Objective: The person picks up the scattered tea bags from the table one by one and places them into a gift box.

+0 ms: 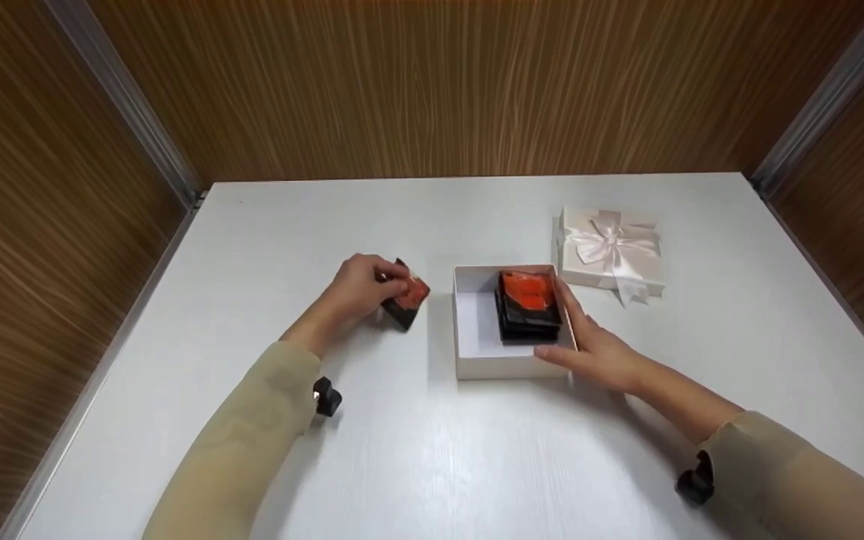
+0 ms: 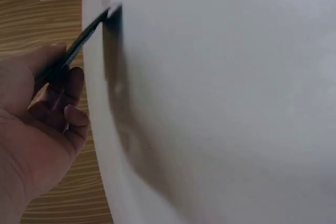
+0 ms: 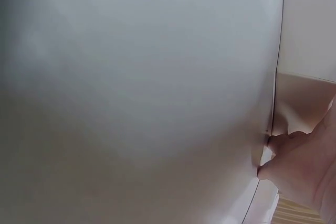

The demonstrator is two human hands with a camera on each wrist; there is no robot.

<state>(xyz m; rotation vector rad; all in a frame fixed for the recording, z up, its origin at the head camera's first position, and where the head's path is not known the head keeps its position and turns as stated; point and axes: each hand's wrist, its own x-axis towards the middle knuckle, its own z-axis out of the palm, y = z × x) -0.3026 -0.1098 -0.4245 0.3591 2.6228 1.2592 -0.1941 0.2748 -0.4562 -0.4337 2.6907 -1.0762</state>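
Note:
My left hand (image 1: 361, 289) pinches a small black and red packet (image 1: 405, 309) between thumb and fingers, left of an open white box (image 1: 507, 367). Seen edge-on in the left wrist view, the packet (image 2: 79, 45) slants over the white tabletop, its far corner close above its own shadow. Inside the box, a stack of similar black and red packets (image 1: 529, 300) lies against the right side. My right hand (image 1: 603, 356) holds the box at its near right corner, thumb on the front rim and fingers along the right wall. In the right wrist view some fingertips touch the tabletop.
Behind the box to the right lies a cream lid (image 1: 580, 266) with a pale pink ribbon bow (image 1: 610, 241). Wood-grain panels (image 1: 432, 90) enclose the white table (image 1: 402, 465) at the back and sides. A dark wrist device (image 1: 327, 397) sits at the left sleeve.

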